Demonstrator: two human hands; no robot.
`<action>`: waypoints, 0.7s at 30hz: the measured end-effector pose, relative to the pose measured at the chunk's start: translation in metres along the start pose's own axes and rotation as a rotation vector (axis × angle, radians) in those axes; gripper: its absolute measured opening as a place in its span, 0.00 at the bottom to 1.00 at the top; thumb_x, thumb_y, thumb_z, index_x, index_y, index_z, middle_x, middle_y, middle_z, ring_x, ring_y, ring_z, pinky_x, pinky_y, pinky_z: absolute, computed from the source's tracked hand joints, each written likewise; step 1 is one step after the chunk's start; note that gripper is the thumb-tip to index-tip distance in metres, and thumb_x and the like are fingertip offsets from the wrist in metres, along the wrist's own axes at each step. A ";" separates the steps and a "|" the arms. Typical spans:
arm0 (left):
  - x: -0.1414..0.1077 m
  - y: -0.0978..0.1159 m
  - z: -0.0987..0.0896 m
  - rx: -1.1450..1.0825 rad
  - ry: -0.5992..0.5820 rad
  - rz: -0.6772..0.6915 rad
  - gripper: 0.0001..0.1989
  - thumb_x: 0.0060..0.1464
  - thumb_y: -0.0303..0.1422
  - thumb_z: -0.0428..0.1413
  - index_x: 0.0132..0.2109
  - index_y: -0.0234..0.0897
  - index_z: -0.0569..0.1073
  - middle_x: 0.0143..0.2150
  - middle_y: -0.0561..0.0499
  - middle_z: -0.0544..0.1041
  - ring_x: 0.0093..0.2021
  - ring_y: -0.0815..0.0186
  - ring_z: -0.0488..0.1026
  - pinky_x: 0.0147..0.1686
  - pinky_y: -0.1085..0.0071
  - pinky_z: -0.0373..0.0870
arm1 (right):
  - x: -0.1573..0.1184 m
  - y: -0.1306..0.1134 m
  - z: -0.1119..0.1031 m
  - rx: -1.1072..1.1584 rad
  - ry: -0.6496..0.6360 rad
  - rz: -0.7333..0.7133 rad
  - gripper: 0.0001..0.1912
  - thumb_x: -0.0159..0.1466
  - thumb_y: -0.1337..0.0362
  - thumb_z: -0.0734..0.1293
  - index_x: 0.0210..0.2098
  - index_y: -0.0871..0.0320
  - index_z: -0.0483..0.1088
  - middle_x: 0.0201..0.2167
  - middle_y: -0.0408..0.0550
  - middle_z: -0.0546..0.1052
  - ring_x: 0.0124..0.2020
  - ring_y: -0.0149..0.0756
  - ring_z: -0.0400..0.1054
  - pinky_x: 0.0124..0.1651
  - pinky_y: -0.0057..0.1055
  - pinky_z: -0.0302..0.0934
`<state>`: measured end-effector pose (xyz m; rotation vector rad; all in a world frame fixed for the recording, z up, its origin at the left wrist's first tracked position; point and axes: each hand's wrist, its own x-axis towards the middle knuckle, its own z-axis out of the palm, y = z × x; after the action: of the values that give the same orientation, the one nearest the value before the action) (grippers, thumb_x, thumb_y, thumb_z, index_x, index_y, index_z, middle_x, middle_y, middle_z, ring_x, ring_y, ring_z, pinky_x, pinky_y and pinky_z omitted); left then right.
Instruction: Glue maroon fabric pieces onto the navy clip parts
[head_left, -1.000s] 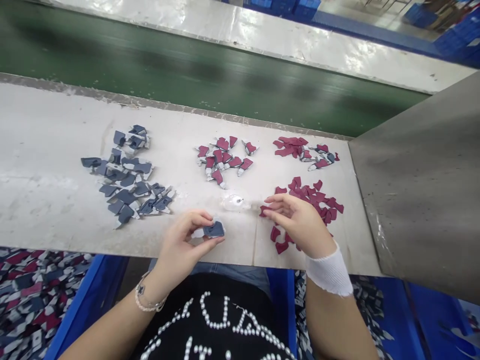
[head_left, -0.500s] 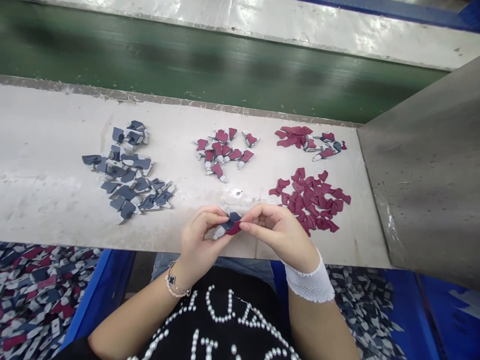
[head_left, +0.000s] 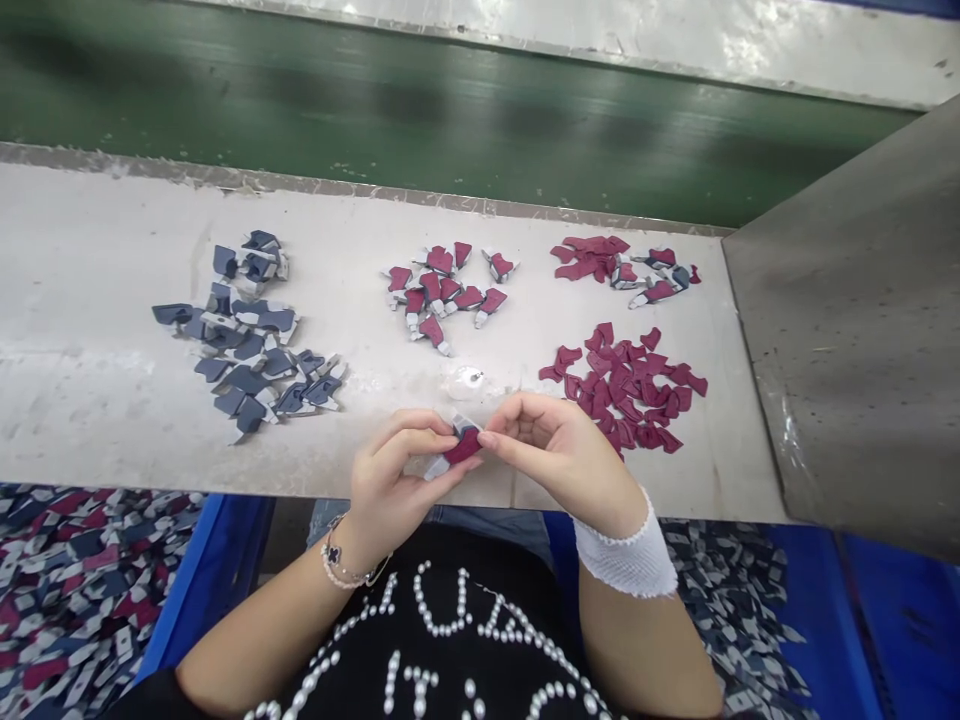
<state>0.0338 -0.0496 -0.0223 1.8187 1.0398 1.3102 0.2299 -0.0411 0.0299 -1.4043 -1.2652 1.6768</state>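
Over the front of the bench, a small plastic part in maroon, dark blue and white is held between both hands. My left hand grips it from the left, thumb and fingers closed on its sides. The thumb and forefinger of my right hand pinch its right end, and the other fingers are curled. The maroon face is turned up. Just right of my right hand lies a pile of loose maroon pieces. Beyond my hands is a group of white parts with maroon faces.
Blue-and-white parts are heaped on the bench at left. More maroon pieces lie at the back right. A metal panel bounds the right side. Bins of mixed parts and blue-and-white parts stand below the front edge.
The part has turned in my fingers, so its maroon face now shows more and its dark blue side less. Both hands keep hold of it. The camera view has shifted slightly.
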 end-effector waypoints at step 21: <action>0.003 0.018 -0.010 -0.149 0.020 -0.081 0.15 0.47 0.27 0.70 0.41 0.44 0.76 0.37 0.54 0.77 0.37 0.65 0.77 0.36 0.65 0.80 | -0.020 -0.019 0.027 -0.381 0.026 -0.227 0.07 0.73 0.61 0.59 0.43 0.55 0.66 0.32 0.43 0.71 0.33 0.35 0.66 0.38 0.33 0.61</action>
<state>0.0287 -0.0548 -0.0032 1.6395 0.9883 1.3228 0.2063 -0.0595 0.0550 -1.4221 -1.7243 1.3085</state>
